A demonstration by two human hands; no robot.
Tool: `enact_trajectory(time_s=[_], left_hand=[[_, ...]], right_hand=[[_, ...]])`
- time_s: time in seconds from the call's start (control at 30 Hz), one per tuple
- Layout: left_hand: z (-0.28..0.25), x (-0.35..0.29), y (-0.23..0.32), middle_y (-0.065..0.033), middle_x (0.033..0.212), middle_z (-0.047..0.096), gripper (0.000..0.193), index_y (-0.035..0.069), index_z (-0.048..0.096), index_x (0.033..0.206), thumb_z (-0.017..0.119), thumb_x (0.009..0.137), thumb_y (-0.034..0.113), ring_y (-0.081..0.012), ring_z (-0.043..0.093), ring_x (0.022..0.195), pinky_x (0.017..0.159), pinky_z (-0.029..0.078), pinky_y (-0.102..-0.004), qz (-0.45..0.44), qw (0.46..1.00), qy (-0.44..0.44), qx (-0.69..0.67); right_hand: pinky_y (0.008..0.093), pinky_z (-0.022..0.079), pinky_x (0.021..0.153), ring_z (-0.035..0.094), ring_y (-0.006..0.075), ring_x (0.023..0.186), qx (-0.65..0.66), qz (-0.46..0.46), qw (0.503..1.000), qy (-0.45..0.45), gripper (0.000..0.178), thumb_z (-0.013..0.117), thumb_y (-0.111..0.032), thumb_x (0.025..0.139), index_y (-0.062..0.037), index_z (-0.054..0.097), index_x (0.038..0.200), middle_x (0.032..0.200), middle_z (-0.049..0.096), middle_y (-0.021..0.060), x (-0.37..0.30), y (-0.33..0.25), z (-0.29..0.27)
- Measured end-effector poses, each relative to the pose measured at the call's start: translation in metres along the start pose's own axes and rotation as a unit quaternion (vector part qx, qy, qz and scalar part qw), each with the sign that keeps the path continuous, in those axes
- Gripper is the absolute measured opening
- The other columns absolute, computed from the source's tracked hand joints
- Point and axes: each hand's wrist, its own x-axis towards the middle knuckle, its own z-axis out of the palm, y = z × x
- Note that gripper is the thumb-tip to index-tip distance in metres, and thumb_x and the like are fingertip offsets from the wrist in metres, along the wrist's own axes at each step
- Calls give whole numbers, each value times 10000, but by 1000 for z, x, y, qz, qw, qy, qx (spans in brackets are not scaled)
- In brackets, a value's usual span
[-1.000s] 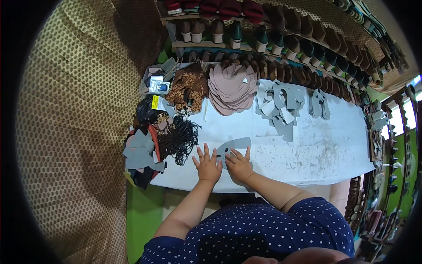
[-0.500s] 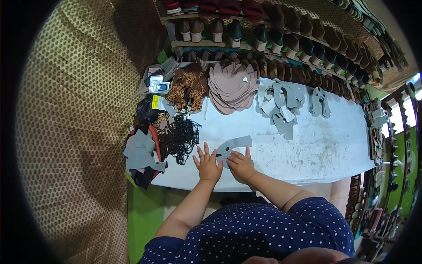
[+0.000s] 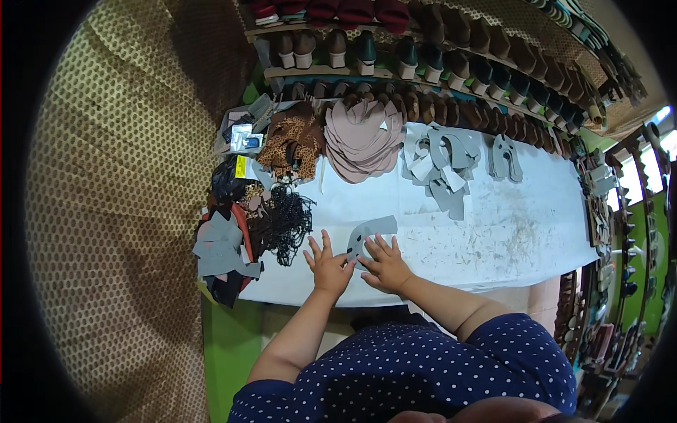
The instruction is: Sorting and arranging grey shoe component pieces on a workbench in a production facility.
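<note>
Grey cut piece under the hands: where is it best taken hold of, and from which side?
Probably the far curved edge of the grey piece, from the shelf side. It lies flat on the table; the left hand and right hand cover its near part, leaving only the far edge for a pinch grip.

Pink cut pieces (image 3: pixel 361 144) lay stacked at the back of the white table (image 3: pixel 522 233) — leopard-print pieces (image 3: pixel 293 144) to their left, grey cutouts (image 3: pixel 441 166) to their right. Black beaded cords (image 3: pixel 285 222) sat near the left end; shoes lined the wooden shelves (image 3: pixel 423 60) behind.
</note>
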Motion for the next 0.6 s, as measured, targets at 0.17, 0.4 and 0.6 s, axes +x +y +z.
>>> enact_trajectory(time_s=[0.17, 0.4, 0.6], left_hand=[[-2, 8, 7, -225, 1664, 170, 221, 176, 815, 887, 745, 834, 380, -540, -14, 1511, 1159, -31, -697, -29, 996, -69, 41], [4, 7, 5, -181, 1669, 195, 177, 185, 816, 872, 743, 845, 345, -496, 20, 1528, 1165, -30, -687, -20, 999, -42, -18], [6, 6, 1, -150, 1653, 269, 105, 227, 817, 862, 739, 845, 295, -452, 90, 1537, 1180, -23, -664, 17, 999, -12, -46]], right_hand=[[713, 176, 1143, 248, 439, 1491, 21, -1, 1000, 3, 501, 676, -468, 861, -249, 671, 1312, 1604, 326, 188, 0, 0, -3], [708, 156, 1152, 203, 437, 1510, 7, 22, 999, -25, 494, 655, -461, 878, -239, 658, 1319, 1632, 259, 203, 4, -1, -3], [700, 127, 1165, 157, 431, 1528, 11, 31, 999, -41, 469, 639, -449, 890, -206, 672, 1291, 1646, 223, 208, 5, -4, -5]])
